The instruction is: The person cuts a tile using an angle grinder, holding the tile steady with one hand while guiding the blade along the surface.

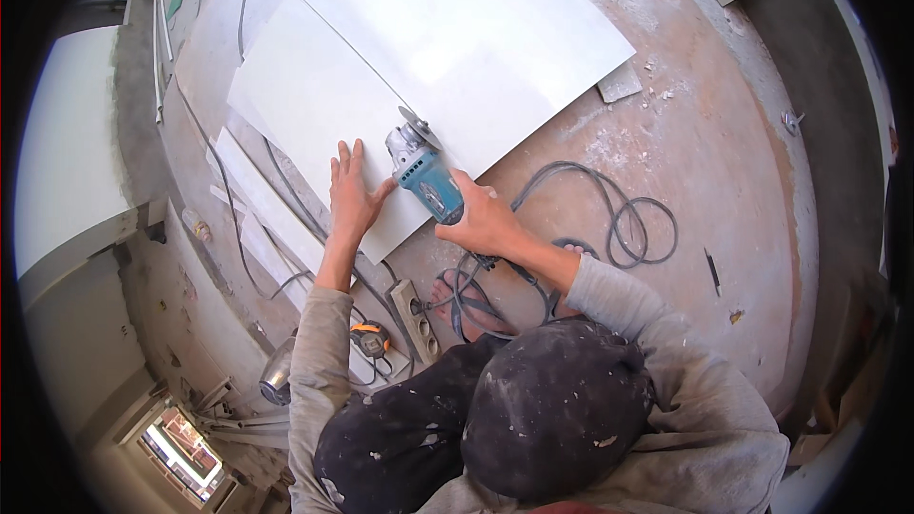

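A large white tile (495, 29) lies flat on the floor in front of me, with a thin dark line running across it toward the grinder's disc. My right hand (484, 219) is wrapped round the rear body of a teal angle grinder (430, 181). The grinder's metal head and round cutting disc (420, 128) are over the tile, at the near end of that line. Fingers spread, my left hand (353, 192) rests flat on the tile just left of the grinder. Its thumb reaches close to the tool's body.
A dark cable (609, 200) loops on the dusty floor at right. Near my feet lie a power strip (415, 322) and an orange-and-black tape measure (369, 338). White offcut strips (276, 205) are at left, a small tile scrap (620, 83) at right, and a black pen-like stick (712, 271) beyond.
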{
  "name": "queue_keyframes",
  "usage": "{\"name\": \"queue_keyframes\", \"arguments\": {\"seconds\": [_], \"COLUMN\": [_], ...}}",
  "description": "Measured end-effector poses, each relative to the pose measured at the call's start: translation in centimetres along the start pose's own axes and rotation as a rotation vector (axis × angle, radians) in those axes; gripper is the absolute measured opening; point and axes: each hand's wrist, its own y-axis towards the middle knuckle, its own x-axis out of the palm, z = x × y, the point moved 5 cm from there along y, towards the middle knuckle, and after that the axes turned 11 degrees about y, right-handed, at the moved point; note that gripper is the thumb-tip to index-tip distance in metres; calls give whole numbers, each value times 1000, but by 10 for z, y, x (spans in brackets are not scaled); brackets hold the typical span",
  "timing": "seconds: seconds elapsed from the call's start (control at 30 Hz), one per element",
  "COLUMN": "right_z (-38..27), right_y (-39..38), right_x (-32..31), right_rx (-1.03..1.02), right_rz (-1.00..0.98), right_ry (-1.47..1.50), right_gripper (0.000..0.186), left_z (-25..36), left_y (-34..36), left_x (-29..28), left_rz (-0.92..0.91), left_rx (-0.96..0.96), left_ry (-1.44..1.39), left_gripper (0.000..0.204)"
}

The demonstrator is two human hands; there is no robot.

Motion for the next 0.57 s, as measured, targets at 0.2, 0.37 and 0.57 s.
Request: {"name": "queue_keyframes", "arguments": {"seconds": [0.2, 0.37, 0.57], "right_z": [7, 8, -9], "right_y": [0, -3, -15], "right_x": [4, -3, -40], "right_rx": [-38, -85, -55], "right_rz": [6, 2, -1], "right_ry": [-12, 44, 93], "right_gripper": [96, 99, 98], "left_z": [-4, 2, 59], "left_y": [-3, -5, -26], "left_x": [-1, -11, 27], "left_rz": [12, 147, 76], "left_rx": [-17, 46, -83], "left_ry": [14, -136, -853], "left_gripper": [99, 81, 40]}}
